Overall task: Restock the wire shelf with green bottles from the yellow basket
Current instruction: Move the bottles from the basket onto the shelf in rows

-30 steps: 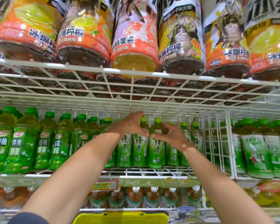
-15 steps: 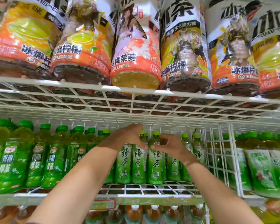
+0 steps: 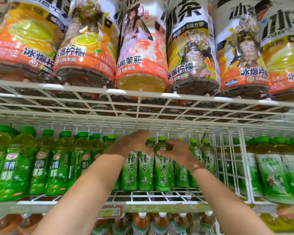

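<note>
Green tea bottles stand in rows on the white wire shelf (image 3: pixel 159 195). My left hand (image 3: pixel 132 145) curls over the neck of one front-row green bottle (image 3: pixel 145 172). My right hand (image 3: pixel 174 152) grips the neck of the green bottle beside it (image 3: pixel 163 173), just below its green cap. The two hands nearly touch between these bottles. Both bottles stand upright on the shelf wires. The yellow basket is out of view.
Large orange-labelled bottles (image 3: pixel 141 61) load the wire shelf above (image 3: pixel 143 94), close over my hands. Other green bottles (image 3: pixel 15 167) fill the left, and more sit behind a wire divider (image 3: pixel 243 167) on the right. Brown tea bottles (image 3: pixel 141 221) stand below.
The view has tilted upward, so the yellow basket has dropped out of sight. Both hands have stayed at the necks of the same front bottles, shifting only slightly.
</note>
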`<state>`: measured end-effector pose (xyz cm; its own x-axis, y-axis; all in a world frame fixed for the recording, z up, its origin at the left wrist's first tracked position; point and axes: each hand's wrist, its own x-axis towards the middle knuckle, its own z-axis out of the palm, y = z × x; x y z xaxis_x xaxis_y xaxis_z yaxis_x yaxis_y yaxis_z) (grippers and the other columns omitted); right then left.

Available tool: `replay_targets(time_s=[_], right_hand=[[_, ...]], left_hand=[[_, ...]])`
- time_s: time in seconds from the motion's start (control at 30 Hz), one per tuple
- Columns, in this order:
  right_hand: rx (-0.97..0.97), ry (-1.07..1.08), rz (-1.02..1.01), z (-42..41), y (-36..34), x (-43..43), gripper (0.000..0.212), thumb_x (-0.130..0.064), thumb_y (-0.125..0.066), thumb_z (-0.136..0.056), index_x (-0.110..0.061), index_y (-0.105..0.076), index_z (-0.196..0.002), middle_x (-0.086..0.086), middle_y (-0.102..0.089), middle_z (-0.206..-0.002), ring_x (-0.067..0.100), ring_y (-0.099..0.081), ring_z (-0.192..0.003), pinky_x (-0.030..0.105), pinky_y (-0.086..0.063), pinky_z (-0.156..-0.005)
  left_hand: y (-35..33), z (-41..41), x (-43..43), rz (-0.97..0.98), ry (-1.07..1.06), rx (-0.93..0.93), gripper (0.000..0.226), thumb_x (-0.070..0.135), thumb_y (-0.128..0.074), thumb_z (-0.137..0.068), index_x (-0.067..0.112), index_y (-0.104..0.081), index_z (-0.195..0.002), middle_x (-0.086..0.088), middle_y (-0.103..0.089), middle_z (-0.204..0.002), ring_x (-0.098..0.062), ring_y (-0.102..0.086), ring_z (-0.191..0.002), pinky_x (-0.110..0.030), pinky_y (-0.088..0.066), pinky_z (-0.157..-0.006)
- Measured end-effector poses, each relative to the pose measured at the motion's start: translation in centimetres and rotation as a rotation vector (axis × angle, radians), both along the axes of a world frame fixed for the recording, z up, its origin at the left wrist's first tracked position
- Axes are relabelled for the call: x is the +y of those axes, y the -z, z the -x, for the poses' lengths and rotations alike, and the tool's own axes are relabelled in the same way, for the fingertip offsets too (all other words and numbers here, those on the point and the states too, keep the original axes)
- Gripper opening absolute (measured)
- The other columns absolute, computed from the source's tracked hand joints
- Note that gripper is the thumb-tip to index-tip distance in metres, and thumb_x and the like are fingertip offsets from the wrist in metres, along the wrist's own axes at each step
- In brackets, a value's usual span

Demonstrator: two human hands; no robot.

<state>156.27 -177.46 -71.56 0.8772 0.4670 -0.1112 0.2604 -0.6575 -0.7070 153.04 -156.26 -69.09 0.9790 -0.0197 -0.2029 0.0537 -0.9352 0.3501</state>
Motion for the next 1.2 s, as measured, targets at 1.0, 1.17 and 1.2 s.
replay_targets(time_s=[1.0, 1.17, 1.2], right_hand=[[-0.467, -0.311, 0.544, 13.6, -2.7, 5.0, 0.068, -0.070, -0.029, -0.098, -0.015, -0.057, -0.125, 0.011, -0.067, -0.119, 0.032, -0.065, -0.098, 0.043, -0.054, -0.082], [-0.552, -0.318, 0.530, 15.6, -2.2, 5.8, 0.069, -0.066, -0.032, -0.100, -0.016, -0.046, -0.144, 0.014, -0.062, -0.127, 0.037, -0.061, -0.111, 0.043, -0.046, -0.077], [-0.551, -0.322, 0.531, 15.9, -2.2, 5.8, 0.070, -0.066, -0.032, -0.100, -0.016, -0.042, -0.148, 0.014, -0.061, -0.130, 0.038, -0.060, -0.115, 0.043, -0.046, -0.078]], left_hand=[[-0.6, 20.4, 1.8, -0.410, -0.114, -0.148, 0.055, 0.068, -0.028, -0.099, 0.020, -0.048, -0.079, -0.015, -0.064, -0.107, -0.033, -0.059, -0.091, -0.043, -0.049, -0.078], [0.7, 22.9, 2.9, -0.443, -0.145, -0.127, 0.072, 0.068, -0.025, -0.099, 0.014, -0.044, -0.143, -0.018, -0.050, -0.142, -0.038, -0.049, -0.127, -0.051, -0.047, -0.098], [0.9, 23.3, 2.9, -0.435, -0.144, -0.120, 0.072, 0.067, -0.026, -0.099, 0.014, -0.042, -0.146, -0.018, -0.048, -0.144, -0.038, -0.047, -0.129, -0.051, -0.046, -0.100]])
